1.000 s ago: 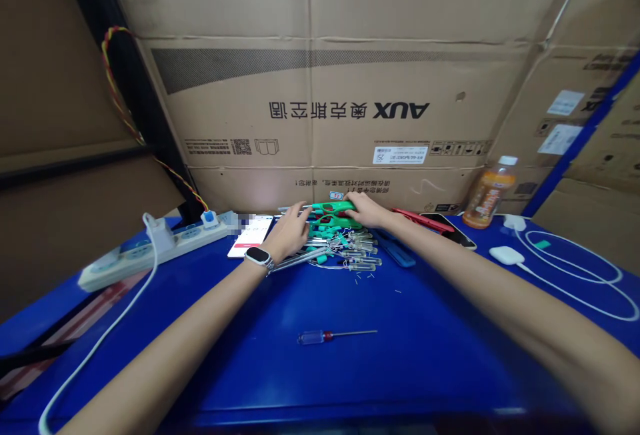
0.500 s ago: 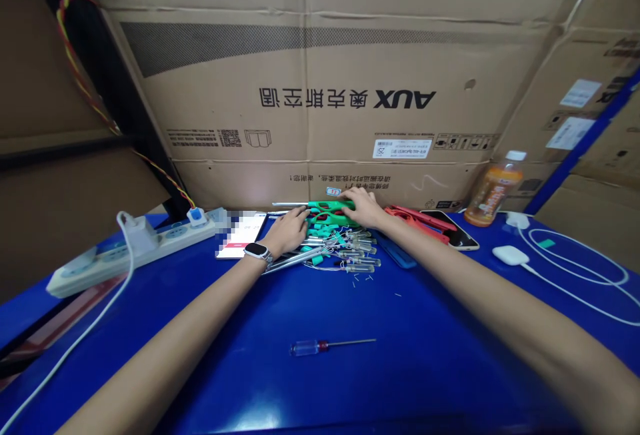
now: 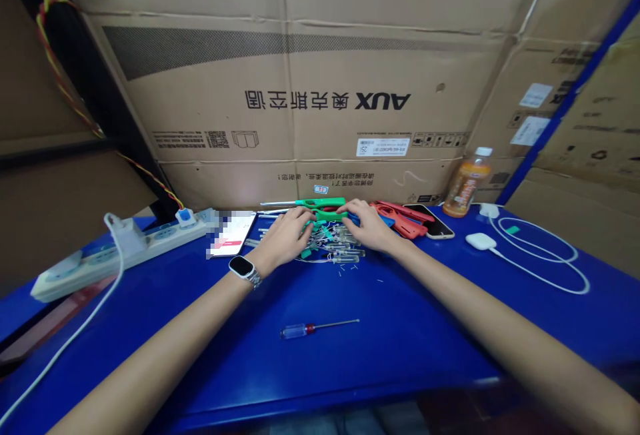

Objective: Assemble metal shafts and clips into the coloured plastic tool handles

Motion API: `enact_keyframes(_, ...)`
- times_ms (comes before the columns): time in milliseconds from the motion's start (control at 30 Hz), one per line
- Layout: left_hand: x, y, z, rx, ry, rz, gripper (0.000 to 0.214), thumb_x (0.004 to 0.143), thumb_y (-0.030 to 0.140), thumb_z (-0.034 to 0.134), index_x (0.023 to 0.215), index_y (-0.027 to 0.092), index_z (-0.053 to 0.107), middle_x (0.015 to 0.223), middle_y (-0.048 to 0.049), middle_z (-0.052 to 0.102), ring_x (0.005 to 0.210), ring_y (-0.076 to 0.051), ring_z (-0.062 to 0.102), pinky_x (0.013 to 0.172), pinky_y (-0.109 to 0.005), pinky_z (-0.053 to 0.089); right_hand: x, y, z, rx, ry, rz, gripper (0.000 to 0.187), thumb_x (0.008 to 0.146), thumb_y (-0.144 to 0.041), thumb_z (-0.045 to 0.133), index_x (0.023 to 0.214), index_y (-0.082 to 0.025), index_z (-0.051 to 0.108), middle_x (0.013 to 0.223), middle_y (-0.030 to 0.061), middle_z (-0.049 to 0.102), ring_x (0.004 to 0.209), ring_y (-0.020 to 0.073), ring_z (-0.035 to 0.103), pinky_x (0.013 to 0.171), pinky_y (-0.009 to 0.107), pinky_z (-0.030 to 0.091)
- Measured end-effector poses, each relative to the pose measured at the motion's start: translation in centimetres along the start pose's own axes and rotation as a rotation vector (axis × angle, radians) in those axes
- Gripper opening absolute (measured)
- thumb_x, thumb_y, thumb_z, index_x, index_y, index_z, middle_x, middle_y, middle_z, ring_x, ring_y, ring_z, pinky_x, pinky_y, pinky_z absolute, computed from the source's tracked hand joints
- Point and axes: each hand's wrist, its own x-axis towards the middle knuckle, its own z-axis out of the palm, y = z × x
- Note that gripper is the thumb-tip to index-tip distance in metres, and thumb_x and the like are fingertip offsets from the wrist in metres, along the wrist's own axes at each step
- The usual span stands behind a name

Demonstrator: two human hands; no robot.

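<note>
Side by side at the back of the blue table, my two hands reach into a pile of long-nosed lighter parts. My left hand (image 3: 284,238), a watch on its wrist, curls over the left end of a green lighter (image 3: 332,217); its fingertips are partly hidden. At that lighter's right end are the bent fingers of my right hand (image 3: 367,223). Behind it lies another green lighter (image 3: 325,203) with a metal tube pointing left. Clear lighter tanks (image 3: 345,252) with thin wires spread in front of the hands.
A screwdriver (image 3: 300,331) lies near the front. Red lighter shells (image 3: 407,221), a phone (image 3: 440,225) and an orange drink bottle (image 3: 466,185) are at right, with a white charger cable (image 3: 540,268). A power strip (image 3: 160,241) and a lit phone (image 3: 237,235) stand left.
My view has shifted, so the scene sits further left. My left hand has moved up and nearer the right hand, onto the green lighter. A blue shell beside my right hand is now further back.
</note>
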Motion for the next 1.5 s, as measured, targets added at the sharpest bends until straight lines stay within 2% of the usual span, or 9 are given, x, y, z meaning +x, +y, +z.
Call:
enact_keyframes(167,0.9,3.3,0.5,0.009,-0.036,0.084,0.024,0.099,0.028,0.039,0.106,0.019,0.061,0.110,-0.0086,0.064,0.106,-0.026,0.058,0.092,-0.042,0.047,-4.0,-0.3,-2.3,-0.197,-0.007,0.206,0.014,0.088,-0.026,0.055,0.097,-0.020,0.063,0.100,0.0087,0.065,0.099,0.0261,0.055,0.088,0.041,0.041)
enact_keyframes(267,2.3,5.0,1.4,0.006,-0.078,0.113,0.023,0.098,0.026,0.042,0.105,0.019,0.062,0.110,-0.0086,0.065,0.106,-0.027,0.059,0.092,-0.043,0.046,-5.8,-0.5,-3.2,-0.321,-0.031,0.337,0.022,0.085,-0.038,0.061,0.097,-0.020,0.061,0.106,0.0123,0.065,0.105,0.0300,0.055,0.088,0.044,0.040)
enact_keyframes(467,5.2,6.6,3.8,0.019,-0.136,0.148,0.019,0.095,0.024,0.048,0.102,0.019,0.064,0.107,-0.0098,0.065,0.105,-0.028,0.060,0.091,-0.042,0.047,-6.8,-1.1,-2.6,-0.471,-0.144,0.422,0.036,0.083,-0.040,0.061,0.109,-0.016,0.057,0.112,0.0195,0.066,0.108,0.0357,0.057,0.091,0.049,0.038)
enact_keyframes(700,5.8,6.0,4.7,0.023,-0.120,0.144,0.025,0.091,0.021,0.054,0.116,0.019,0.057,0.118,-0.0105,0.060,0.112,-0.028,0.057,0.093,-0.040,0.047,-7.3,-0.6,-2.8,-0.226,-0.018,0.475,0.028,0.083,-0.032,0.058,0.108,-0.020,0.054,0.107,0.0136,0.067,0.096,0.0289,0.064,0.081,0.038,0.045)
enact_keyframes(867,5.3,5.3,3.8,0.007,-0.041,0.137,0.034,0.091,0.026,0.057,0.124,0.018,0.051,0.127,-0.0118,0.055,0.118,-0.028,0.053,0.097,-0.041,0.045,-7.9,0.1,-3.5,-0.012,0.125,0.451,0.018,0.081,-0.026,0.056,0.098,-0.021,0.056,0.090,0.0056,0.068,0.082,0.0234,0.064,0.076,0.034,0.047)
enact_keyframes(1067,4.1,4.8,3.0,0.002,-0.042,0.146,0.032,0.091,0.031,0.058,0.121,0.018,0.053,0.124,-0.0114,0.057,0.114,-0.029,0.055,0.094,-0.042,0.046,-8.3,0.3,-3.0,0.146,0.136,0.448,0.014,0.078,-0.020,0.054,0.092,-0.022,0.057,0.087,0.0028,0.067,0.081,0.0215,0.065,0.078,0.035,0.049)
enact_keyframes(1233,4.1,5.1,3.1,0.080,-0.104,0.277,0.032,0.089,0.022,0.058,0.120,0.022,0.056,0.125,-0.0097,0.056,0.116,-0.029,0.052,0.094,-0.042,0.044,-8.4,-0.1,-2.3,0.172,0.161,0.473,0.013,0.079,-0.022,0.054,0.092,-0.022,0.057,0.083,0.0018,0.065,0.081,0.0203,0.065,0.076,0.032,0.049)
enact_keyframes(1400,5.8,6.4,3.2,0.221,-0.208,0.460,0.015,0.087,0.016,0.058,0.097,0.022,0.067,0.107,-0.0079,0.063,0.108,-0.027,0.054,0.092,-0.040,0.041,-8.6,-0.9,-1.7,0.100,0.070,0.489,0.025,0.077,-0.042,0.064,0.092,-0.023,0.059,0.081,0.0017,0.065,0.075,0.0209,0.061,0.071,0.032,0.046)
enact_keyframes(1500,6.3,6.9,3.2,0.256,-0.204,0.508,0.011,0.089,0.017,0.058,0.091,0.020,0.068,0.100,-0.0077,0.064,0.103,-0.026,0.055,0.088,-0.039,0.041,-8.6,-1.0,-1.6,0.151,0.085,0.492,0.025,0.076,-0.040,0.065,0.092,-0.022,0.061,0.082,0.0020,0.066,0.073,0.0196,0.059,0.070,0.032,0.046)
